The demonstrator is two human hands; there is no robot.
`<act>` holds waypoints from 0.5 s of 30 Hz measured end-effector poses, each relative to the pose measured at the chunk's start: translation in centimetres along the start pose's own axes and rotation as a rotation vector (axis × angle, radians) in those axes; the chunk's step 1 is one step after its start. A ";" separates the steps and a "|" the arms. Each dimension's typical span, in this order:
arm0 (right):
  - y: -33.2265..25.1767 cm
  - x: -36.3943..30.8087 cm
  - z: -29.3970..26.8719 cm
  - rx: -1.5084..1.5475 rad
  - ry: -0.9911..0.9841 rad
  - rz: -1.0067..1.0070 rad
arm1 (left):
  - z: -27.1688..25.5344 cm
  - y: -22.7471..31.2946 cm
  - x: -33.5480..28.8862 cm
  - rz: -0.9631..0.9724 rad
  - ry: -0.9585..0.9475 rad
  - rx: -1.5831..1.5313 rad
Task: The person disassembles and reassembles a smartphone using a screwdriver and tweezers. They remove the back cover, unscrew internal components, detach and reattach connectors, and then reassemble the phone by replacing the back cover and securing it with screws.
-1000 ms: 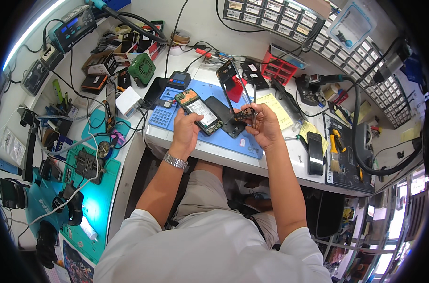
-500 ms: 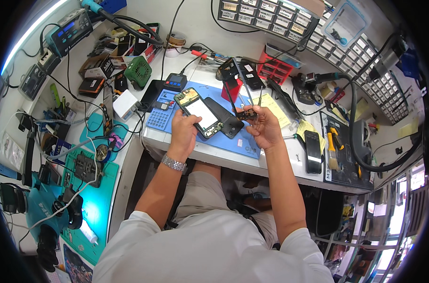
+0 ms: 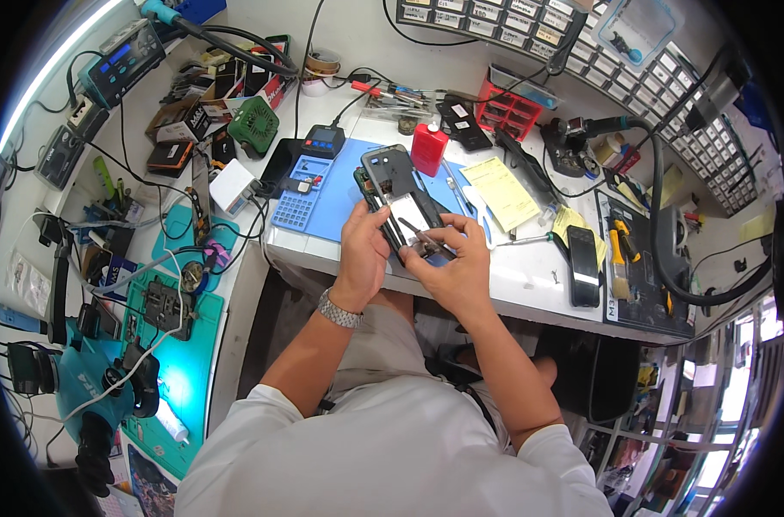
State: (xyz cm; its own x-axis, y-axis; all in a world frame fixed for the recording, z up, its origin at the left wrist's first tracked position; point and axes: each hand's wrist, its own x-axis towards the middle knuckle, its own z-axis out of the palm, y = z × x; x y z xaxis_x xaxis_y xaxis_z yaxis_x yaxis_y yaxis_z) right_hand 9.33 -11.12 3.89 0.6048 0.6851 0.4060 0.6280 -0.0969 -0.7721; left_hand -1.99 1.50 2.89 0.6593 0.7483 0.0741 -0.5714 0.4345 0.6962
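Observation:
My left hand (image 3: 364, 252) is closed round the lower left side of an opened smartphone (image 3: 407, 209), whose pale battery and green circuit board at the left edge show. A dark plastic phone frame (image 3: 395, 161) with cutouts lies over the phone's upper part, slightly askew. My right hand (image 3: 454, 263) grips the frame's lower end, thumb and fingers pressed in at the phone's bottom. A thin dark piece crosses the battery by those fingers; its kind is unclear. Beneath them spreads a blue repair mat (image 3: 323, 214).
Beyond the phone stands a red bottle (image 3: 429, 150). To its right lie a yellow paper (image 3: 501, 193), tweezers (image 3: 457, 196) and a dark smartphone (image 3: 584, 269). A small tester box (image 3: 324, 141) sits at the back left. A teal microscope (image 3: 86, 379) is at far left.
The dark frame has come down from my raised right hand onto the phone. Both hands have drawn together, and the phone has tilted up off the mat.

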 end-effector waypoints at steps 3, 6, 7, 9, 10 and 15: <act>-0.4 -1.6 0.1 -0.053 0.007 -0.028 | 0.3 -0.5 -0.7 -0.027 0.048 0.066; -0.6 -2.4 0.1 -0.087 0.000 -0.036 | 0.2 -1.2 -0.9 -0.033 0.115 0.109; -0.6 -2.6 0.0 -0.100 -0.003 -0.045 | 0.1 -1.5 -0.9 -0.031 0.138 0.115; -0.6 -3.0 -0.5 -0.111 -0.026 -0.044 | -0.2 -1.8 -1.0 -0.038 0.154 0.156; -0.6 -3.3 -0.8 -0.109 -0.047 -0.033 | -0.4 -1.9 -1.1 -0.048 0.171 0.174; -0.1 -3.8 -1.4 0.151 -0.028 0.209 | -0.5 -1.5 -2.3 -0.051 0.088 0.210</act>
State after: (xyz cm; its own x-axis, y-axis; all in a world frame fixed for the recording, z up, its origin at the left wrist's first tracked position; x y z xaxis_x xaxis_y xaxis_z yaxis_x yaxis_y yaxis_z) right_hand 7.67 -14.76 3.11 0.6984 0.6818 0.2179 0.4095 -0.1309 -0.9029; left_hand -2.89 -0.61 1.32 0.6343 0.7728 -0.0205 -0.4186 0.3656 0.8313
